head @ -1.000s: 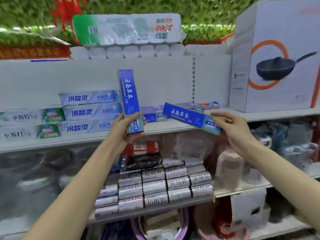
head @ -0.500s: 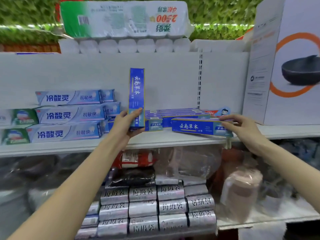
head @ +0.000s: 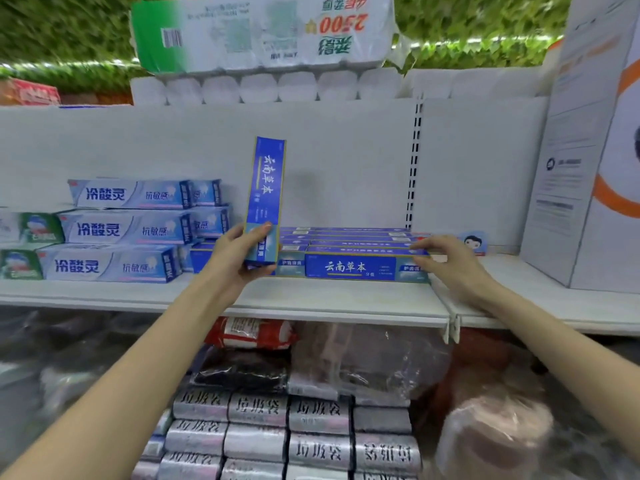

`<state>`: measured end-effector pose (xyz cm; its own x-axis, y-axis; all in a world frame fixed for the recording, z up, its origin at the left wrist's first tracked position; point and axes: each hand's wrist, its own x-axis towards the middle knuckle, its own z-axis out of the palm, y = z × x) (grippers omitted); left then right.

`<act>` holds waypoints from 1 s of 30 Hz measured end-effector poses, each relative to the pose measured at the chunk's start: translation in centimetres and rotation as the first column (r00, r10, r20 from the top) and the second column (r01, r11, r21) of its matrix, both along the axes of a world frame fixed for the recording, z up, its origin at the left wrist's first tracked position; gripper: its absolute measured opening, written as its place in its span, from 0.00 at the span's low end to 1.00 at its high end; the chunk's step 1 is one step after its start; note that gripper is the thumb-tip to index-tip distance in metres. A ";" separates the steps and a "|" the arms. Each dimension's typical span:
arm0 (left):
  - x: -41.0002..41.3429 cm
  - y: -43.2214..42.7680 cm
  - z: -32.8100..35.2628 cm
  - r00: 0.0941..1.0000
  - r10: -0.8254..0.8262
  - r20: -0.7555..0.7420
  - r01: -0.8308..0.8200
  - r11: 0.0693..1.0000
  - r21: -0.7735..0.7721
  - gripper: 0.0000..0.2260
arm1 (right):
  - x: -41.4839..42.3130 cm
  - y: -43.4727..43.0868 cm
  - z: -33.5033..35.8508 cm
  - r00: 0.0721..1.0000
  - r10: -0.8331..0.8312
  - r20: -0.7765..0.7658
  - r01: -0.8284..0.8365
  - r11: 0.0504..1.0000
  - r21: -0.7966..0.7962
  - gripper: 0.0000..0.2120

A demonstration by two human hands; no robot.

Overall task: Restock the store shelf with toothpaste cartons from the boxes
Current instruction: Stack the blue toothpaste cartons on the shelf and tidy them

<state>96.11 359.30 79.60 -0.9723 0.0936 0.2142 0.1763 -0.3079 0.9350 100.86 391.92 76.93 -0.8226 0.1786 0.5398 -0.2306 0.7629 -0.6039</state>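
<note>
Blue cartons (head: 346,233) already lining shelf (head: 311,299). Right hand (head: 446,263), three o'clock, gripping front carton (head: 356,268), seating it. Left hand (head: 239,258) clutching upright carton (head: 266,188), awaiting placement.

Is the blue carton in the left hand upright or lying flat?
Upright: the left hand grips the carton by its lower end, long side vertical.

**Where things sit**

On the shelf (head: 311,299), the front carton (head: 353,268) lies before the carton rows (head: 346,235), my right hand (head: 446,261) gripping its 3 o'clock end. At its 9 o'clock my left hand (head: 235,261) holds the upright carton (head: 266,188). Another stack (head: 117,230) sits further toward 9, a big box (head: 581,168) at 3 and a tissue pack (head: 263,32) at 12.
</note>
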 end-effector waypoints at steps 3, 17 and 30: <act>0.3 0.6 -0.2 1.000 -0.015 0.026 0.015 1.000 0.020 0.01 | 0.8 0.2 0.6 0.998 -0.028 -0.060 0.028 1.000 -0.003 0.10; 3.9 6.5 1.2 0.969 -0.245 -0.026 0.246 0.965 0.089 0.07 | 3.9 -14.0 4.3 0.928 0.371 0.025 -0.256 0.686 -0.681 0.17; -0.8 2.3 2.9 0.960 -0.061 -0.272 -0.075 0.884 -0.462 0.17 | -1.6 -13.8 5.8 0.869 0.494 0.019 -0.342 0.629 -0.698 0.09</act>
